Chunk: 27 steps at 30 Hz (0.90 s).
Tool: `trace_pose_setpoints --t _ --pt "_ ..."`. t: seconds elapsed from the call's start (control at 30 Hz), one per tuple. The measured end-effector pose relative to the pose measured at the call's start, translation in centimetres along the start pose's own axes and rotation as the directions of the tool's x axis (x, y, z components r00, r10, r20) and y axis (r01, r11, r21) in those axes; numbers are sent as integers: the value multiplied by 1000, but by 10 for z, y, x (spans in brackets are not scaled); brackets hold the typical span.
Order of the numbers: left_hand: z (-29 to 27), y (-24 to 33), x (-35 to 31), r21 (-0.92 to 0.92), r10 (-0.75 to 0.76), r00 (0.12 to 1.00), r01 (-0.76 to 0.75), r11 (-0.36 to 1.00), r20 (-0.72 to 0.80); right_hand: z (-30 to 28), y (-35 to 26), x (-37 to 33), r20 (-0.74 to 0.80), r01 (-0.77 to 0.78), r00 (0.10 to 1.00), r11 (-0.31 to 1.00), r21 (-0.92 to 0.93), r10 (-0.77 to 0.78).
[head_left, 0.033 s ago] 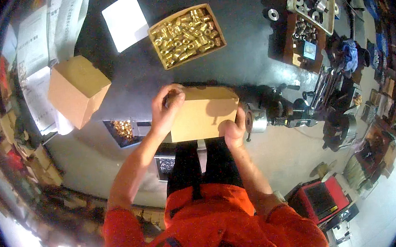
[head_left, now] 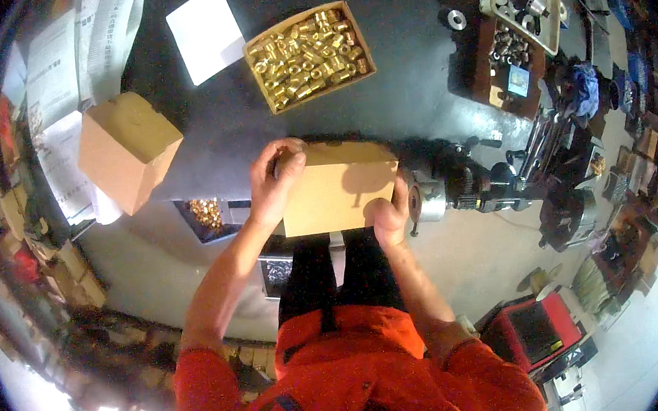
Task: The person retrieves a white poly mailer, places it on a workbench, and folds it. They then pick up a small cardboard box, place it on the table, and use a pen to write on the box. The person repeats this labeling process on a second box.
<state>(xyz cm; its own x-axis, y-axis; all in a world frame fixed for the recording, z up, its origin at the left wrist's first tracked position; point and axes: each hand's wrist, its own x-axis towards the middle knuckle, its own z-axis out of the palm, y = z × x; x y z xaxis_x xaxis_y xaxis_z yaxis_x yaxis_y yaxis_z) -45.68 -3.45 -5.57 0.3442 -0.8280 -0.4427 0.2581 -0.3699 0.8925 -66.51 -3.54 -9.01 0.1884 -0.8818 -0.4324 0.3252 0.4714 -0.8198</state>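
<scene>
Between my two hands is a brown cardboard box [head_left: 328, 194], held at the near edge of the dark table with its broad side toward me. My left hand [head_left: 275, 180] grips its upper left corner, the thumb bent over the edge. On the right side, my right hand [head_left: 392, 214] clasps it with the thumb on the front face. Beyond it, a shallow cardboard tray [head_left: 275, 108] holds many brass fittings [head_left: 311, 58]. To the left stands another cardboard box [head_left: 122, 158]. What the held box contains is hidden.
A white sheet [head_left: 205, 33] lies left of the tray. A machine with a metal chuck [head_left: 427, 200] is close by my right hand. Further right are a parts tray [head_left: 504, 10], tools and a blue rag [head_left: 585, 90]. A bin of brass pieces [head_left: 205, 215] sits below the table edge.
My hands and the box in them stay practically still. The view has shifted very slightly, so the things on the table sit a little differently in it.
</scene>
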Motion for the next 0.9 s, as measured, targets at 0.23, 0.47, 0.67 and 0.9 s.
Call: trace_pose_setpoints --t 0.23,0.47,0.67,0.9 --pt "-11 5 -2 188 87 996 -91 978 26 1 -11 7 105 -19 994 996 -83 27" --pt "3 7 -29 151 79 992 -64 987 -97 1 -12 0 50 -73 996 989 -128 80" --pt "4 5 -18 228 95 989 -68 971 -112 -6 -2 -1 -78 -171 984 977 -127 162" --pt "-11 -32 -2 442 196 977 -137 886 -89 5 -7 8 -14 -35 999 971 -237 33"
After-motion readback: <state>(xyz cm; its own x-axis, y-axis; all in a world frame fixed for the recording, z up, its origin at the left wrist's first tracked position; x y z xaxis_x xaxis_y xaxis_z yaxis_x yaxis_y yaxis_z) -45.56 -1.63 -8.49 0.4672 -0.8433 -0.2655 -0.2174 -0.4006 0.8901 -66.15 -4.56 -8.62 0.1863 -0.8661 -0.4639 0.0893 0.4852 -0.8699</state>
